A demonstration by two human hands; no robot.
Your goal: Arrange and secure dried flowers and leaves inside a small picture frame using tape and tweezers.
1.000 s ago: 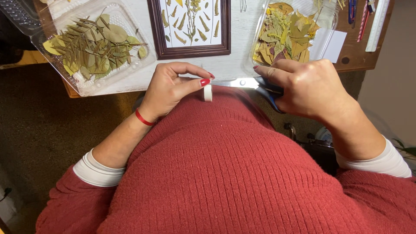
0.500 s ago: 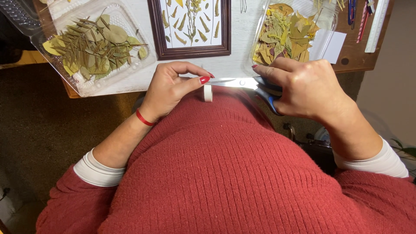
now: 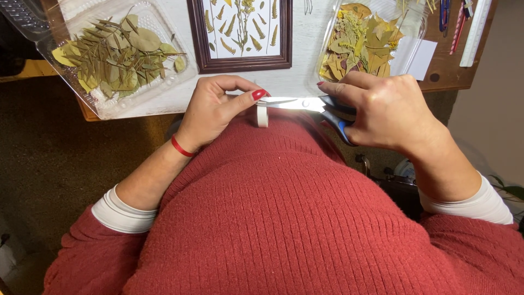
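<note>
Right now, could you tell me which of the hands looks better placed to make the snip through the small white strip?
Right hand: it grips the blue-handled scissors; left hand pinches the small white strip.

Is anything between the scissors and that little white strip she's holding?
Nothing visible. The left hand pinches the white strip, and the scissors in the right hand reach right over its top end.
</note>
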